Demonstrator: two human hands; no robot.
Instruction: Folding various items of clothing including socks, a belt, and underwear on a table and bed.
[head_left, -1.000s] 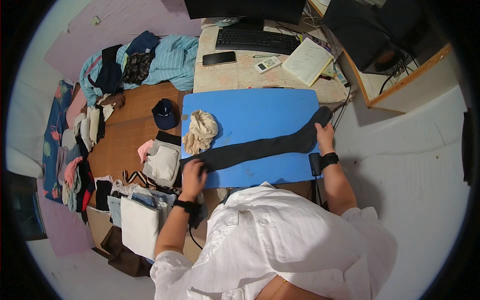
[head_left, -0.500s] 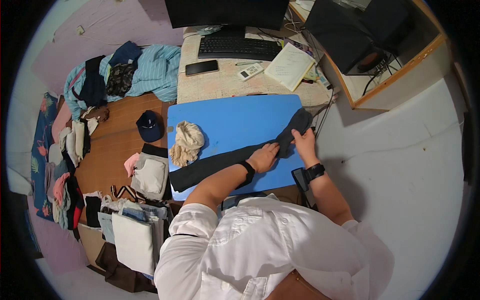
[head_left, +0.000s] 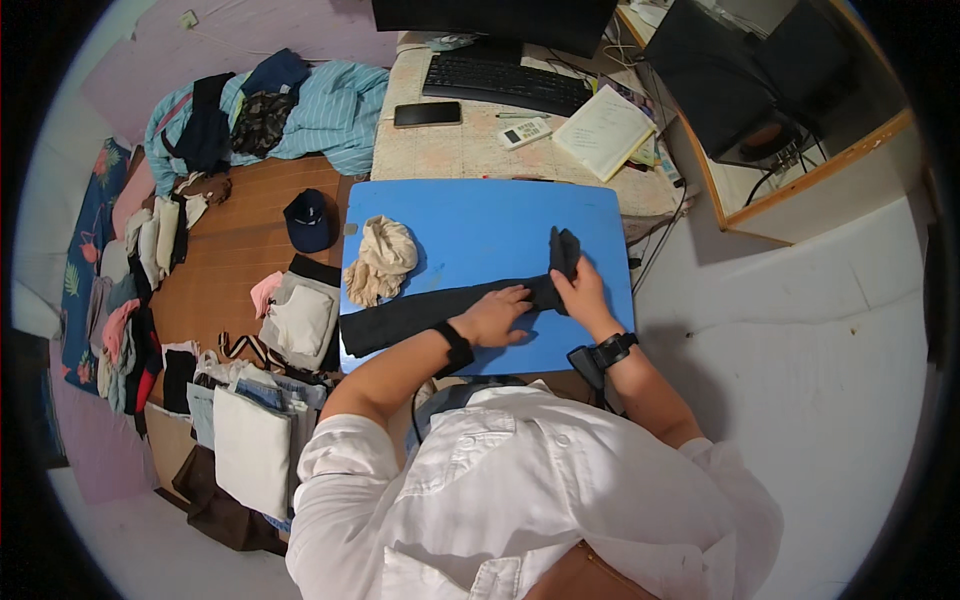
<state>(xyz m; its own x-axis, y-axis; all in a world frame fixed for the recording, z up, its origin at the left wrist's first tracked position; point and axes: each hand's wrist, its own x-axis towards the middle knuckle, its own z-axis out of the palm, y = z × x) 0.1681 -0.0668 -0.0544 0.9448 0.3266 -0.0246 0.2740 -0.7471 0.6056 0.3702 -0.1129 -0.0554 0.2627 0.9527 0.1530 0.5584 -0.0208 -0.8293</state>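
A: What is the largest thing under the hands?

B: From my remote seat I see a blue rectangular worktop point(head_left: 480, 225). Beyond its far edge is a desk point(head_left: 425, 155) spread with a pale patterned cover.

A: And lying on the worktop?

B: A long dark stocking point(head_left: 430, 312), stretched across the nearer half. Its long axis runs from the left edge, close to the near-left corner, rightward and slightly toward the far edge, at a shallow angle to the near edge. The wide end is at the left edge. The foot end, on the right, bends sharply, so its tip points toward the far edge.

A: Any writing?

B: An open notebook point(head_left: 605, 132) lies on the desk, past the worktop's far-right corner. Its page carries lines of writing, too small for me to read.

A: Smaller things?

B: A crumpled beige cloth point(head_left: 382, 258) sits near the left edge, just beyond the stocking.

A: And the hands?

B: Near each other but apart. The left hand point(head_left: 485, 315) lies on the stocking with its fingers spread, right of its middle. The right hand point(head_left: 585, 300) has thumb and fingers closed on it at the bend. Smallest is a white keypad device point(head_left: 524, 133), left of the notebook; its markings are too small to make out.
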